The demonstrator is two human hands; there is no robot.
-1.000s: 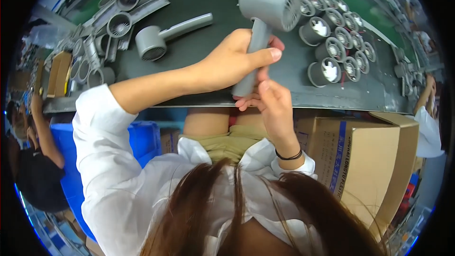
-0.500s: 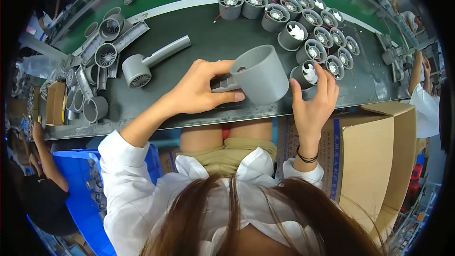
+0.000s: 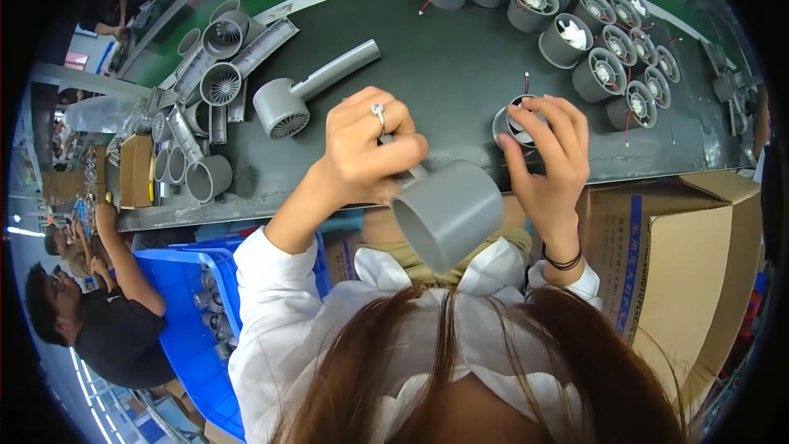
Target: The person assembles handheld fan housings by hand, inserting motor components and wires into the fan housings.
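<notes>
My left hand [image 3: 370, 148] is closed around the handle of a grey plastic fan housing [image 3: 462, 210]. The housing is tipped, with its wide round opening facing down toward my lap; most of the handle is hidden by my fingers. At the table's front edge my right hand [image 3: 549, 152] has its thumb and fingers around the rim of a short grey cylindrical fan unit [image 3: 501, 126], which covers much of it. A red wire end shows just behind that unit. Left of my left hand lies another grey housing with a handle [image 3: 279, 107], its slotted grille facing me.
Rows of grey fan units [image 3: 532, 4] with wires stand at the back right. Housings and long handle covers [image 3: 222, 82] are piled at left, near a small cardboard box [image 3: 137, 171]. A blue bin [image 3: 185, 267] and a large open carton [image 3: 686, 271] flank me. A co-worker [image 3: 103, 325] sits at left.
My left hand has turned the housing over from opening upward to opening downward, toward me. My right hand's fingers have closed over the fan unit. The whole view has shifted.
</notes>
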